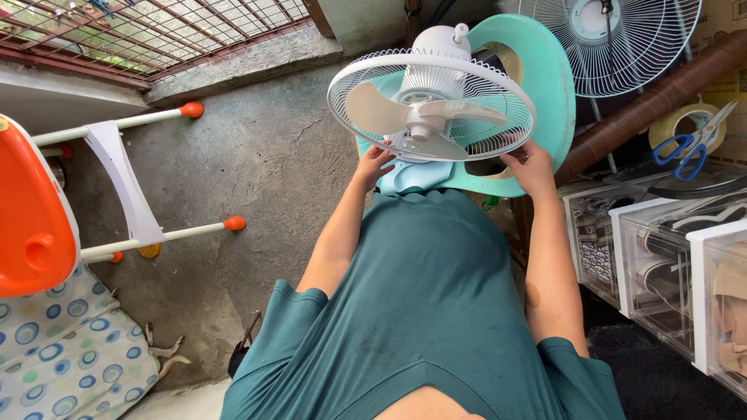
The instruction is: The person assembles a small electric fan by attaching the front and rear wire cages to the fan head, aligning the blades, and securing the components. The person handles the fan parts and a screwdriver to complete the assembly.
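1. Head view shows a white fan head [432, 105], its round wire guard facing up, resting at the near edge of a teal plastic stool [545, 78] that stands on the concrete floor [264, 171].
2. The left hand [372, 165] touches the guard's near-left rim with its fingers curled loosely against the wires; whether they truly clamp the rim cannot be told. The right hand [531, 165] grasps the near-right rim, fingers wrapped over its edge.
3. Risk of tipping: the fan head seems to overhang the stool's near edge, so if either hand lets go it could roll off toward the person's lap or the floor.
4. Risk of a pinched or poked finger: fingertips lie at the thin wires, close to the white blades [420, 117], and a slip could push one through a gap.
5. Risk of bumping: a second fan [615, 39] stands just behind the stool, and blue-handled scissors [689, 144] lie on clear storage boxes [669, 257] to the right; a wide swing could knock them.
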